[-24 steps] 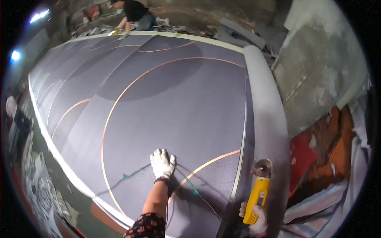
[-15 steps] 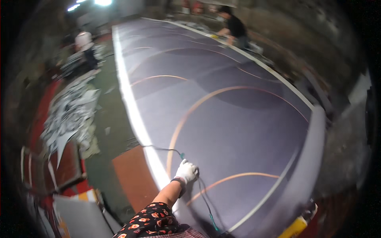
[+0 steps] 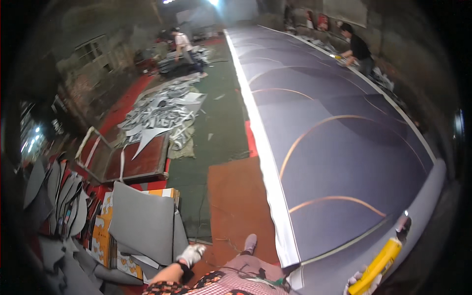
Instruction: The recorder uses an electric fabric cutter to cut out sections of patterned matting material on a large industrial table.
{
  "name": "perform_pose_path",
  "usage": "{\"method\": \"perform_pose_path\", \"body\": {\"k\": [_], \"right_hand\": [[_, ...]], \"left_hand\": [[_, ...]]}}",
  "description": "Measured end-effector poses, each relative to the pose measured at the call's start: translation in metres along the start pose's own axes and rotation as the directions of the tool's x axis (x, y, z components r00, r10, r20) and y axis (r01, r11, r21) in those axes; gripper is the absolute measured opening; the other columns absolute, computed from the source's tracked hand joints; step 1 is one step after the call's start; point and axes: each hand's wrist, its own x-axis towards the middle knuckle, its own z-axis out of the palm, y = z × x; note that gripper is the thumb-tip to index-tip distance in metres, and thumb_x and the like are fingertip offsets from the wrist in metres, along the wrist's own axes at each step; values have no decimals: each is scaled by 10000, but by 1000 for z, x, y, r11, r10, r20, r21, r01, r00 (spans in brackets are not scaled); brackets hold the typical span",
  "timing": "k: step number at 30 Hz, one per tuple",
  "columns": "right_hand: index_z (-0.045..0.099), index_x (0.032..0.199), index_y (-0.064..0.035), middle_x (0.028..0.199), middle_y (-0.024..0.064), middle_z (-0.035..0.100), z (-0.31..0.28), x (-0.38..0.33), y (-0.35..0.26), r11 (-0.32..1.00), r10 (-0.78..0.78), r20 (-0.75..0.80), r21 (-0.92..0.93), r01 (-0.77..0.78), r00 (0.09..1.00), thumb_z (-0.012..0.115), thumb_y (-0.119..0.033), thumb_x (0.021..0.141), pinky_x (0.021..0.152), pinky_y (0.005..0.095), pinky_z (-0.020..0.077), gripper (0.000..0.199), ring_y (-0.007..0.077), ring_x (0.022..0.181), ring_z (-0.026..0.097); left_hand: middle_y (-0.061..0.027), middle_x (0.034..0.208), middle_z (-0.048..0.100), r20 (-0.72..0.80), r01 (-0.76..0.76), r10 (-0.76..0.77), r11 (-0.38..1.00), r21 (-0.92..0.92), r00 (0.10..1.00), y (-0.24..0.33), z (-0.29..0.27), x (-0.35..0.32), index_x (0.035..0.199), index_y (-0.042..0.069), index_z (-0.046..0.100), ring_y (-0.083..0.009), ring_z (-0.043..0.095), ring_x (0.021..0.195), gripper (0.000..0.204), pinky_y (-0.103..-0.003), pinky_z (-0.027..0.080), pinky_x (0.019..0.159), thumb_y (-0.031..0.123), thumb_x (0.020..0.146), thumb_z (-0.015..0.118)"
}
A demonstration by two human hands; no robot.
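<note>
My left hand [image 3: 191,255], in a white glove with a dark band at the wrist, is low and left of centre above a brown sheet. Its fingers are curled, and a thin dark cord [image 3: 246,275] runs from beside it across my waist to a green piece. At the lower right my right hand [image 3: 363,284], also gloved, grips a yellow hand-held power tool [image 3: 378,263]. The tool's dark head with a shiny tip points up and away over a rolled edge of purple-grey carpet [image 3: 344,172]. Orange curved lines cross this long carpet, and a white strip edges its left side.
Grey offcuts [image 3: 164,110] lie in a heap to the left, behind a red-brown framed board [image 3: 142,162]. Grey sheets [image 3: 142,221] and printed cartons stand nearer me. One person [image 3: 361,49] works at the far right edge; another [image 3: 183,46] bends at the far left.
My view has swung left. My left hand has drawn back off the carpet to beside my waist. The yellow tool and my right hand have come further into view.
</note>
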Motion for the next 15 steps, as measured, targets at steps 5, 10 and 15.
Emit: {"method": "perform_pose_path", "body": {"k": [5,10,15], "right_hand": [[433,1368,-72,1020,123,645,-31,-3,4,989,74,399,88,-118,914,605,-397,917,657,333,590,582,199,770,650],[451,1302,60,1097,165,607,-22,-29,-4,988,54,254,-155,-15,966,645,-245,843,733,349,574,584,238,892,634],[389,1336,-13,1030,162,592,6,-48,-1,914,204,304,-398,-71,930,684,-89,753,718,325,582,658,235,830,649]], "left_hand": [[-190,1300,588,552,183,-72,972,-148,831,38,68,-30,1314,-34,523,-294,574,1164,479,-367,399,1053,325,998,503],[-175,874,695,252,-327,360,931,-164,898,104,78,7,965,108,702,-370,659,825,212,-433,528,727,161,784,606],[-98,982,706,750,-28,301,935,-354,589,106,122,50,1144,45,647,-247,664,902,279,-364,494,879,135,899,548]]}}
